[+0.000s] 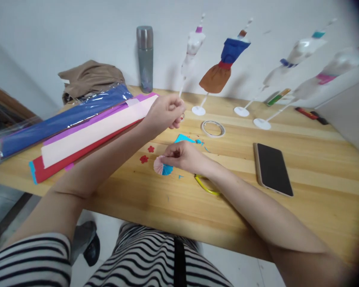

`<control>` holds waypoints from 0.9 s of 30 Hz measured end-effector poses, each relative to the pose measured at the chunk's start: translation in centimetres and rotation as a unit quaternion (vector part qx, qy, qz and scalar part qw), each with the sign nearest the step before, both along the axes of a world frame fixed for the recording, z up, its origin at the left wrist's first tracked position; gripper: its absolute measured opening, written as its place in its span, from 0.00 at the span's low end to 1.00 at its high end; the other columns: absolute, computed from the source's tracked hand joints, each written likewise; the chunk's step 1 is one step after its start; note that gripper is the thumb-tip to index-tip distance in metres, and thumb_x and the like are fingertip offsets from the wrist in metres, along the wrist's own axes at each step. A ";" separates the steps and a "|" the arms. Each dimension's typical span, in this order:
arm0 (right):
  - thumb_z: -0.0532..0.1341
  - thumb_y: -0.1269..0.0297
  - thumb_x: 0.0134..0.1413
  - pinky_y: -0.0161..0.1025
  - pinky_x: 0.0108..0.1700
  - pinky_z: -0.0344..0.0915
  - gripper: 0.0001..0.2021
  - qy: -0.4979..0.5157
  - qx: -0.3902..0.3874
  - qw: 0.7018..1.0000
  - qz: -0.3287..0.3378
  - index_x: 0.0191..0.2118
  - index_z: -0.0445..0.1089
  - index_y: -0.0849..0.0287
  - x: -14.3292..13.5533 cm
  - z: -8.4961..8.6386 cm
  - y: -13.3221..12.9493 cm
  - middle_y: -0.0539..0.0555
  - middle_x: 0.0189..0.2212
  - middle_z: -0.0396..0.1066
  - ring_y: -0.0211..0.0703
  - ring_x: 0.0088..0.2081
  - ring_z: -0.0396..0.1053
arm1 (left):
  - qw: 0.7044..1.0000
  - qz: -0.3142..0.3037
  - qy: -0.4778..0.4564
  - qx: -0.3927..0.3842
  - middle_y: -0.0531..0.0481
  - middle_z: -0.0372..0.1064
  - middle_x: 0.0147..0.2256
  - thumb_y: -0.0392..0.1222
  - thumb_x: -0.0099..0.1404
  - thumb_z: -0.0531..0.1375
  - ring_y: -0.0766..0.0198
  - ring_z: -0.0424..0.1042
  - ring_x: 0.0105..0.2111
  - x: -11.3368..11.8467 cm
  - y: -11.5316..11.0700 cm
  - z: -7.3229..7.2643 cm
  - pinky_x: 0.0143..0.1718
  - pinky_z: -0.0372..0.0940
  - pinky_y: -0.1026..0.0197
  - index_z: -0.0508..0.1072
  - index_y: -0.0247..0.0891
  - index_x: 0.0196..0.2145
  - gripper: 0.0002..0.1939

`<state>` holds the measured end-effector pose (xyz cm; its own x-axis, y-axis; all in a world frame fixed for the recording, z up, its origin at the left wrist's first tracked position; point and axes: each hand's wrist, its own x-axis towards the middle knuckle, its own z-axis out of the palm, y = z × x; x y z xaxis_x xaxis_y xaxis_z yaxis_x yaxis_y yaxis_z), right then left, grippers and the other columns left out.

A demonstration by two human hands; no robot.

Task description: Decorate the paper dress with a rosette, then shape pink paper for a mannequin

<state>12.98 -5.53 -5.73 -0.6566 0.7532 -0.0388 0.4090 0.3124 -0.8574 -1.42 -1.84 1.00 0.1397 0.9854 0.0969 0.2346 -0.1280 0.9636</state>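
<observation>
My left hand is raised over the table beside the rolled papers, its fingers curled together; anything between them is too small to make out. With fingertips closed at its upper edge, my right hand touches a round pleated paper piece, half pink and half blue, lying on the wood. Two small red paper flowers lie to the left of the round piece. Behind my right hand sits a blue paper piece with small scraps. The yellow handle of a tool shows partly under my right forearm.
Rolled coloured papers cover the left side, with a brown cloth behind. A bottle, several small mannequins on stands and a tape roll are at the back. A phone lies at the right.
</observation>
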 end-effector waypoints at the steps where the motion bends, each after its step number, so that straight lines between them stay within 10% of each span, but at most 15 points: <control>1: 0.66 0.58 0.58 0.38 0.28 0.57 0.13 -0.041 0.039 0.998 -0.001 0.24 0.73 0.55 -0.2 -0.3 -0.1 0.49 0.23 0.73 0.39 0.24 0.65 | 0.999 0.003 0.042 0.003 0.61 0.61 0.17 0.30 0.72 0.58 0.72 0.62 0.18 -0.3 0.2 -0.9 0.24 0.55 0.65 0.66 0.38 0.28 0.14; 8: 0.56 0.68 0.64 0.45 0.37 0.59 0.09 -0.173 0.282 0.928 -0.171 0.32 0.71 0.56 1.8 1.0 2.1 0.60 0.33 0.77 0.53 0.34 0.71 | 0.989 0.025 0.143 -0.004 0.62 0.50 0.14 0.30 0.70 0.56 0.72 0.48 0.22 -3.4 2.0 -5.2 0.25 0.44 0.62 0.60 0.41 0.19 0.22; 15: 0.56 0.62 0.65 0.45 0.35 0.51 0.18 -0.164 0.244 0.924 -0.245 0.22 0.53 0.50 3.7 0.6 4.3 0.54 0.21 0.64 0.48 0.26 0.60 | 0.983 0.029 0.182 0.000 0.60 0.42 0.12 0.44 0.74 0.59 0.73 0.44 0.20 -4.4 2.6 -6.5 0.26 0.42 0.60 0.50 0.42 0.14 0.33; 20: 0.54 0.58 0.69 0.43 0.33 0.48 0.25 -0.150 0.217 0.904 -0.335 0.18 0.50 0.50 6.2 1.0 6.6 0.49 0.15 0.51 0.42 0.22 0.52 | 0.986 0.025 0.146 0.079 0.53 0.64 0.18 0.48 0.74 0.53 0.67 0.61 0.23 -5.1 3.3 -7.0 0.29 0.55 0.61 0.69 0.39 0.19 0.25; 27: 0.56 0.68 0.60 0.44 0.38 0.61 0.08 -0.127 0.212 0.902 -0.354 0.29 0.66 0.53 8.6 0.8 8.2 0.55 0.27 0.73 0.50 0.31 0.70 | 0.966 0.039 0.225 0.122 0.55 0.55 0.19 0.45 0.66 0.55 0.65 0.55 0.24 -5.7 3.2 -7.4 0.29 0.50 0.59 0.58 0.41 0.18 0.19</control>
<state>21.57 2.65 -4.97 -0.0151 0.9630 0.2692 0.8010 0.1728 -0.5732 -7.17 1.38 -6.44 0.1489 0.9502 0.2739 0.6408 -0.3037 0.7051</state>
